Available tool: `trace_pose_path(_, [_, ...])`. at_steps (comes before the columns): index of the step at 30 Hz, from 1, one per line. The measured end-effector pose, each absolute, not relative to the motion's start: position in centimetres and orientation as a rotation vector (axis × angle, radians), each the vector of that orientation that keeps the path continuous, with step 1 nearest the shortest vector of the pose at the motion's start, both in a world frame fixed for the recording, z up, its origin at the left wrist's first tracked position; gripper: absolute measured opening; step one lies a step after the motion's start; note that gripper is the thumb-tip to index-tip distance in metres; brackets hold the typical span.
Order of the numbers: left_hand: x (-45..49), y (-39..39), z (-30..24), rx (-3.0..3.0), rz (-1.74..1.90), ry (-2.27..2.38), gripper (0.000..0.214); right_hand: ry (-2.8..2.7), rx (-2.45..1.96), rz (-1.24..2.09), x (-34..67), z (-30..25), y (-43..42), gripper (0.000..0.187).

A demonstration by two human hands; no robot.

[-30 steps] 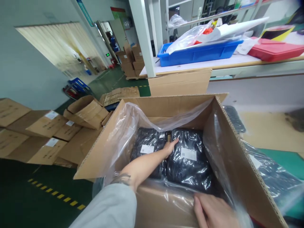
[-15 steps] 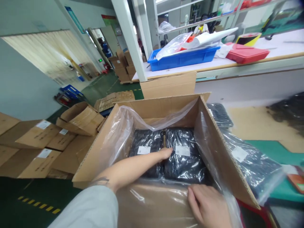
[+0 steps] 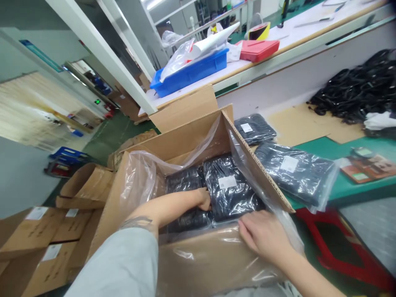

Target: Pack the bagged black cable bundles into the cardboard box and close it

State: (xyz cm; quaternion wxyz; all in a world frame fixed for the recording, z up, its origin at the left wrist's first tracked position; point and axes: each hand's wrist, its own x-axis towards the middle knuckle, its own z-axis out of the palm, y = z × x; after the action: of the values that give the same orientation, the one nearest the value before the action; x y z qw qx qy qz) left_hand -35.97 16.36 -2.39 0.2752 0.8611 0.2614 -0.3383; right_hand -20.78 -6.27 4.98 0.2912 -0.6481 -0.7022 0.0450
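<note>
An open cardboard box [image 3: 175,150] stands before me, lined with a clear plastic liner [image 3: 140,171]. Inside lie two clear bags packed with black items, side by side: the right bag [image 3: 229,202] shows a white label, while my forearm covers much of the left bag [image 3: 185,180]. My left hand [image 3: 204,199] reaches down at the seam between them, touching the right bag's side; its fingertips are hidden. At the box's near edge, my right hand [image 3: 262,233] has its fingers curled over the liner, close to the right bag's near corner.
Two more labelled bags, a smaller bag [image 3: 255,128] and a larger bag [image 3: 293,171], lie right of the box on the bench. Beyond them is a pile of black cables [image 3: 359,86]. A blue tray [image 3: 192,74] sits on the shelf; cardboard cartons [image 3: 52,235] stand at left.
The view has swung to the right and tilted. My left hand has gone from the right bag's top edge down into the seam between the bags. My right hand stays at the near edge.
</note>
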Motion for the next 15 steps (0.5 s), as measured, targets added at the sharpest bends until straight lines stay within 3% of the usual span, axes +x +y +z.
trace_pose_path(7, [-36.8,15.7,-3.2,2.316,-0.975,0.572,0.04,-1.892,-1.788,0.113,-20.8,5.0,-6.3,0.034])
trace_pose_path(15, [-37.1,17.9,-3.4,2.365,-0.648,0.826,0.031,-1.887,-1.862,0.117,-21.1,5.2,-6.1,0.036])
